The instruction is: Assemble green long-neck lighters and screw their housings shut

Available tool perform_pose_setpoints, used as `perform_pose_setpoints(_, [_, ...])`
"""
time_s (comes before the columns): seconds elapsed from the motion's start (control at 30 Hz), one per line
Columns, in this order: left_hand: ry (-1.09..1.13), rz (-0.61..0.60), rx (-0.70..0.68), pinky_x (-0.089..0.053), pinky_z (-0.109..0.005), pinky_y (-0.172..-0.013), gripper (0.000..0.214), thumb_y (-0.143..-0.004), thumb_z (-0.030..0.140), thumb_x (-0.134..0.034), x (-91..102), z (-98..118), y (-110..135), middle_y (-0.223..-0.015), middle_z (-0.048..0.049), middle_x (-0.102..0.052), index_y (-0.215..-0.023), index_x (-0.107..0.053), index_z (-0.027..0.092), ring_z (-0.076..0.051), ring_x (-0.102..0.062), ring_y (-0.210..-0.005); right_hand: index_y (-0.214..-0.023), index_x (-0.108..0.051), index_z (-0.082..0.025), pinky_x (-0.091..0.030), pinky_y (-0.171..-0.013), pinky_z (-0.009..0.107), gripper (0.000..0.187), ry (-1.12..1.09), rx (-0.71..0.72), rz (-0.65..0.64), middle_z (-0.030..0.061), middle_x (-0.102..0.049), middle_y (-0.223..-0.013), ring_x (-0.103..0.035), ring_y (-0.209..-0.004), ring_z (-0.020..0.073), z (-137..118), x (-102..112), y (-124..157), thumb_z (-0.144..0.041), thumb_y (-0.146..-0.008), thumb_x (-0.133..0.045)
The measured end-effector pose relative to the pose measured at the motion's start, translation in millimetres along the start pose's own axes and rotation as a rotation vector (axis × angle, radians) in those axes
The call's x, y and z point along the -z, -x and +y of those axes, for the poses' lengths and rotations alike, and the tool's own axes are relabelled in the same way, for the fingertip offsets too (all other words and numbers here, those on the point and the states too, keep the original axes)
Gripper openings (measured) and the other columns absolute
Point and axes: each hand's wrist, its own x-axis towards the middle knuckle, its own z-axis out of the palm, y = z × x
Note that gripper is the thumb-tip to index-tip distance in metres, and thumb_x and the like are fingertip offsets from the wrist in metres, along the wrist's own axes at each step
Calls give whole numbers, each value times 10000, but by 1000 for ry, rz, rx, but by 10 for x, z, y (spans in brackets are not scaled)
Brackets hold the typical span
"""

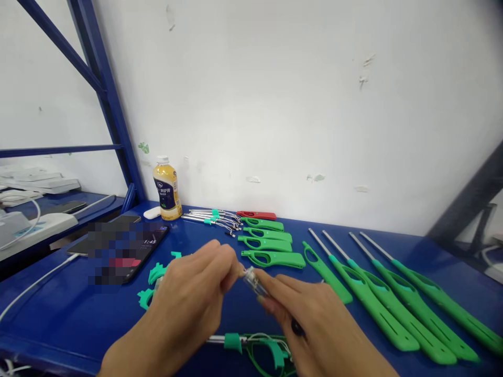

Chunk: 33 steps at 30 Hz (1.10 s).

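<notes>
Blue table (58,327), one. Bottle (167,189), white-capped, standing at the back; yellow shows around its dark label (165,195). Right hand (310,311), fingers gripping a clear capsule (253,283). Left hand (194,285), fingers bunched at the capsule's end; cannot tell whether they pinch it. Clear capsule, between the hands, above the table; contents indistinct.

On a blue table (58,319), my right hand (314,309) holds a small clear part (252,278); my left hand (196,283) pinches its end. Green lighters (373,309) lie rightward.
</notes>
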Motion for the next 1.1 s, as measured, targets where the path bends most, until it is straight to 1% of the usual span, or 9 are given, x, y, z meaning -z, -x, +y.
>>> perform_pose_setpoints(0.13, [73, -110, 154, -451, -232, -604, 97, -1048, 188, -623, -4, -34, -49, -874, 75, -704, -1015, -617, 280, -128, -645, -679, -1274, -679, -310, -456, -615, 294, 281, 24, -130, 4, -22, -732, -895, -718, -718, 174, 23, 131, 46, -267, -1103, -461])
perform_pose_setpoints(0.2, [116, -190, 186, -470, -245, -646, 158, -1048, 232, -673, -59, -47, -39, -958, 77, -731, -1170, -623, 320, -140, -676, -744, -1240, -676, -338, -465, -651, 300, 226, 54, -189, 19, -34, -765, -975, -744, -787, 181, 87, 210, 101, -300, -1095, -507])
perform_pose_setpoints(0.33, [176, -494, 95, -476, -291, -844, 167, -1100, 186, -587, -215, 3, 52, -1071, 51, -727, -1184, -642, 320, -169, -688, -956, -1108, -599, -324, -415, -613, 309, 125, 66, -337, -112, -68, -745, -942, -687, -724, 163, 229, 343, 240, -343, -1115, -475])
perform_pose_setpoints(0.43, [179, -679, 12, -461, -298, -877, 184, -1101, 148, -563, -301, 72, 125, -1080, 27, -712, -1088, -681, 288, -186, -662, -1020, -1021, -513, -294, -386, -607, 321, 169, 91, -396, -163, -48, -695, -860, -629, -674, 169, 284, 373, 319, -331, -1133, -392])
perform_pose_setpoints(0.53, [158, -737, 17, -457, -301, -892, 192, -1084, 135, -590, -332, 85, 193, -1102, 20, -704, -1083, -703, 291, -192, -658, -1052, -1008, -470, -287, -353, -562, 313, 116, 97, -371, -118, -41, -652, -778, -596, -623, 177, 294, 354, 345, -273, -1106, -409])
perform_pose_setpoints(0.6, [147, -745, 33, -461, -304, -893, 202, -1055, 138, -645, -330, 66, 239, -1139, 22, -700, -1148, -701, 309, -195, -666, -1061, -1016, -481, -288, -345, -542, 296, 72, 82, -339, -111, -39, -662, -794, -603, -632, 177, 291, 333, 341, -266, -1069, -525])
perform_pose_setpoints(0.77, [86, -765, 59, -496, -298, -859, 252, -1001, 138, -716, -303, 117, 258, -1167, -1, -701, -1182, -716, 313, -212, -681, -1076, -907, -617, -306, -319, -542, 280, 261, 37, -318, -271, -80, -697, -773, -618, -605, 164, 260, 267, 330, -221, -868, -861])
perform_pose_setpoints(0.93, [-72, -960, 66, -555, -361, -872, 245, -981, 62, -687, -338, 283, 115, -1166, -45, -739, -1120, -743, 256, -284, -706, -1097, -819, -680, -309, -296, -602, 310, 259, 69, -341, -321, -82, -739, -770, -691, -708, 192, 205, 172, 300, -77, -849, -793])
perform_pose_setpoints(1.1, [-155, -986, 21, -578, -388, -754, 270, -954, 1, -605, -436, 286, 106, -1092, -66, -737, -1056, -716, 225, -306, -734, -978, -765, -667, -293, -253, -592, 323, 240, 117, -352, -323, -69, -722, -732, -655, -657, 203, 205, 118, 252, -135, -847, -827])
